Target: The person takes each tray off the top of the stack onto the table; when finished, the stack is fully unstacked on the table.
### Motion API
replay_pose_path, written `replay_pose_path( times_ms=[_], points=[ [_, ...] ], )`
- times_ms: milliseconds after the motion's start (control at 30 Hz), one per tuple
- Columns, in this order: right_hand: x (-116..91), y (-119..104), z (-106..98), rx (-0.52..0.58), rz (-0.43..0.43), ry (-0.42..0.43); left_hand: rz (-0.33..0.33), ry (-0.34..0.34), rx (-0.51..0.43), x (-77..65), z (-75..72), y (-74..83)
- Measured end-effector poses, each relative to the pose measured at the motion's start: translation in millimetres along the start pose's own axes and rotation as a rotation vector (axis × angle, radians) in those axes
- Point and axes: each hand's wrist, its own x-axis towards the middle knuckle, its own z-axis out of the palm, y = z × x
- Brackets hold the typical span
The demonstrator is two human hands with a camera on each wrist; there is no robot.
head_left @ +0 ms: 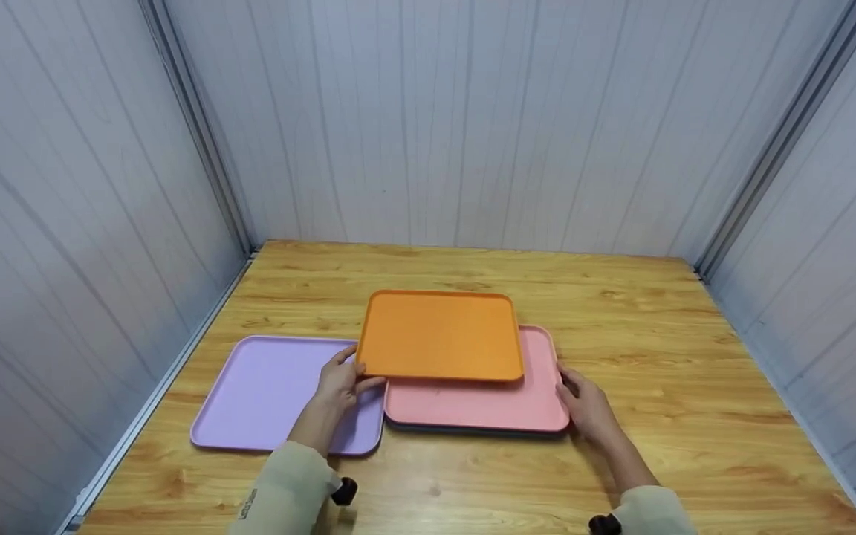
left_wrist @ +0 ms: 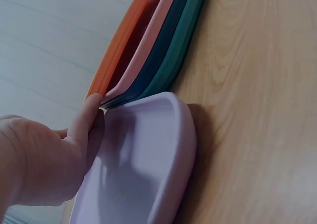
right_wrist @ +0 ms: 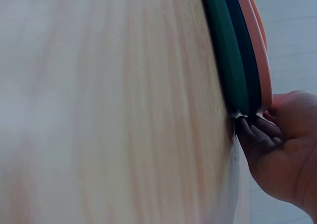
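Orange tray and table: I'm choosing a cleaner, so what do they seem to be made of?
Orange tray: probably moulded plastic, fairly matte; its colour is even, its corners rounded.
Table: wood or wood-look laminate, unclear which, slightly glossy; grain shows and light glares near the front.

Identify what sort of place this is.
Likely a small work booth: pale panel walls on three sides, grey corner posts, and a wood-look table with trays.

From the orange tray (head_left: 439, 334), a lilac tray (head_left: 272, 390) is seen at eight o'clock and a pink tray (head_left: 476, 405) at five, underlaid by a navy tray (right_wrist: 252, 78) and a green tray (right_wrist: 230, 60); the yellow-brown table (head_left: 465, 490) is wood-grained.
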Motion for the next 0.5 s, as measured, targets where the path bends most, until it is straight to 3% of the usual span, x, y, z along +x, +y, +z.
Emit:
replay_pose_path(
  times_ms=[200,500],
  points=[
    [0.0,0.1,-0.5,-0.004,-0.005,0.003,-0.02,0.037,-0.076,9.3,6.0,3.1],
    [0.0,3.4,-0.4,-0.005,-0.077,0.038,0.007,0.08,-0.072,15.9,11.7,5.5]
  ],
)
